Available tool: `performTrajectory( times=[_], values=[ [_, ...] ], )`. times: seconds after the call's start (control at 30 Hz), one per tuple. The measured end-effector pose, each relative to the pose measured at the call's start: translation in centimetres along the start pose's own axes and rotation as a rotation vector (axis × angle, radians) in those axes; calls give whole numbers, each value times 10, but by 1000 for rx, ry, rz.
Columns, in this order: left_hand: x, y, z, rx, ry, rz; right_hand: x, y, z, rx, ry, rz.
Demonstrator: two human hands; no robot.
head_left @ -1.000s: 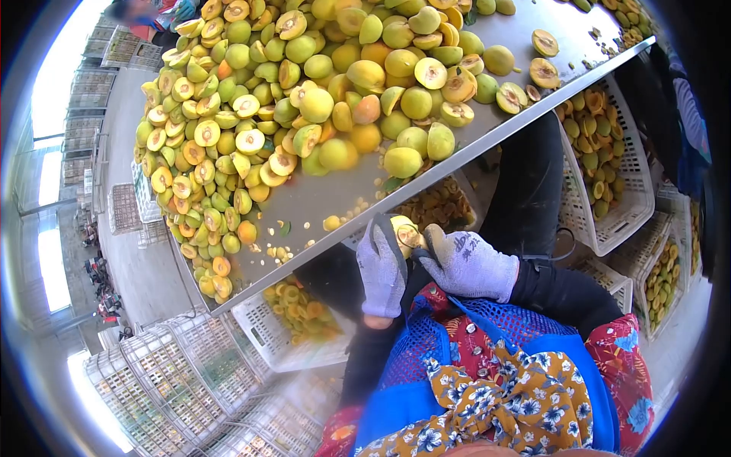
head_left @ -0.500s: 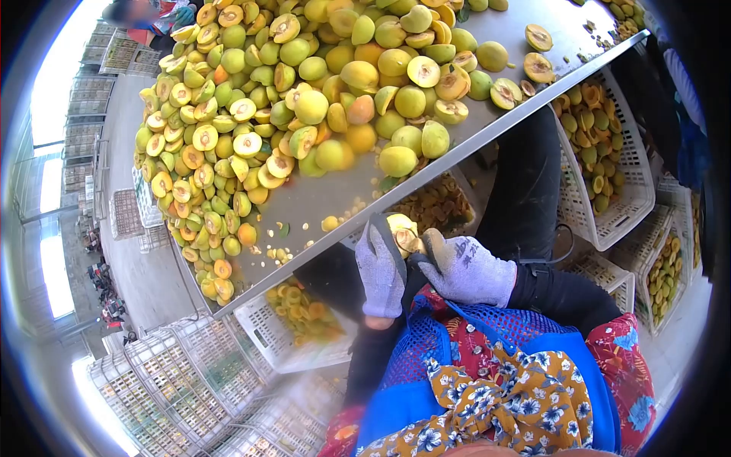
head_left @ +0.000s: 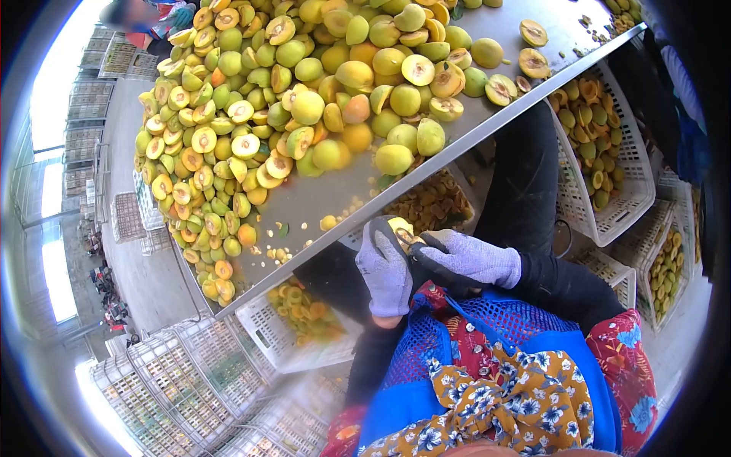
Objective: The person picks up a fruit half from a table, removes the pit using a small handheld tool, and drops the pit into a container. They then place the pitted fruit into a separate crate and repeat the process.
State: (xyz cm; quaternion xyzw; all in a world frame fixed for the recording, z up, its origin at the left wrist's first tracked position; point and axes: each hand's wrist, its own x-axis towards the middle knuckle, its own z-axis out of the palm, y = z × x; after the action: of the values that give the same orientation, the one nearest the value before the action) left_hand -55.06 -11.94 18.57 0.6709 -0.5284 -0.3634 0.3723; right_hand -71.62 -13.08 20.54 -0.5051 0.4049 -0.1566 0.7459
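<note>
My left hand (head_left: pixel 384 266), in a purple glove with dark palm, is closed around a cut yellow-green fruit (head_left: pixel 400 226) just below the table's metal edge. My right hand (head_left: pixel 470 259), gloved the same way, has its fingers curled against the fruit's right side. Whether those fingers also pinch a small tool or a pit is hidden. A large heap of whole and halved fruit (head_left: pixel 236 122) covers much of the metal table (head_left: pixel 304 209) above my hands.
A crate of fruit halves (head_left: pixel 263 327) stands at lower left, another (head_left: pixel 567 171) at right. Below the table edge lies a container of brown pieces (head_left: pixel 430 202). Stacked crates (head_left: pixel 179 381) fill the lower left. Another person's gloved hand (head_left: pixel 179 17) shows at top left.
My right hand has turned, its fingers now lower and more over the fruit, with more of the dark palm side showing. Less of the fruit is visible between my hands.
</note>
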Motion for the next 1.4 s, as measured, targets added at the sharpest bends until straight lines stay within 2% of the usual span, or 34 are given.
performTrajectory(
  times=[0.07, 0.13, 0.17, 0.27, 0.37, 0.4, 0.43, 0.47, 0.53, 0.57, 0.67, 0.7, 0.73, 0.8, 0.83, 0.9, 0.97, 1.0, 1.03, 1.1, 1.17, 1.23, 1.33, 1.37, 1.4],
  values=[
    [0, -5, 1, 54, -26, 26, -4, -1, 3, -187, 57, -25],
    [0, -17, 2, 160, -35, 201, 0, 27, 8, -551, 131, -255],
    [1, -20, 3, 210, -39, 290, 2, 34, 10, -453, 200, -261],
    [0, -9, 1, -1, -93, 32, 3, 34, 9, 254, -57, -75],
    [-2, -9, 2, -111, -75, 99, 0, 30, 8, 1065, -385, 229],
    [-1, -9, 3, -222, -102, 64, 1, 30, 5, 1345, -505, 351],
    [-2, -10, 3, -332, -133, 25, 3, 35, 4, 1618, -747, 396],
    [-2, -10, 3, -444, -164, -13, 2, 35, 5, 1675, -775, 381],
    [4, -12, 4, -400, -217, 16, 1, 35, 6, 1781, -829, 360],
    [5, -13, 3, -377, -239, 29, 3, 38, 6, 1771, -783, 369],
    [11, -38, 0, -322, -146, 32, -10, 23, 9, 1410, -658, 157],
    [11, -41, -13, 141, -72, 407, -15, 13, 9, 1252, -550, 133],
    [7, -56, -32, 290, -120, 330, -14, 10, 3, 1110, -453, 143],
    [-8, -86, -80, 849, 79, 390, -13, 10, -5, 845, -259, 156],
    [-8, -78, -101, 874, 147, 176, -7, 9, -7, 604, -149, 110],
    [-7, -62, -142, 932, 254, -277, -1, 26, -11, 628, -170, 197],
    [4, -54, -153, 1105, 265, -268, 8, 38, -14, 567, -173, 224],
    [14, -52, -154, 1189, 268, -261, 12, 38, -13, 629, -182, 242],
    [31, -57, -149, 1111, 212, -73, 15, 37, -11, 692, -190, 261],
    [77, -17, -104, 835, 115, -6, 21, 50, -7, 564, -182, 177],
    [120, -6, -61, 913, 8, 160, 34, 78, -6, 173, -145, -33],
    [157, -25, -37, 963, -101, 272, 19, 53, -11, 298, -178, 77],
    [174, -32, -46, 667, -164, 356, 4, 33, -14, 562, -173, 212],
    [171, -35, -50, 522, -145, 345, 3, 38, -13, 669, -172, 217],
    [162, -39, -57, 231, -257, 165, 4, 40, -14, 775, -174, 221]
  ],
)
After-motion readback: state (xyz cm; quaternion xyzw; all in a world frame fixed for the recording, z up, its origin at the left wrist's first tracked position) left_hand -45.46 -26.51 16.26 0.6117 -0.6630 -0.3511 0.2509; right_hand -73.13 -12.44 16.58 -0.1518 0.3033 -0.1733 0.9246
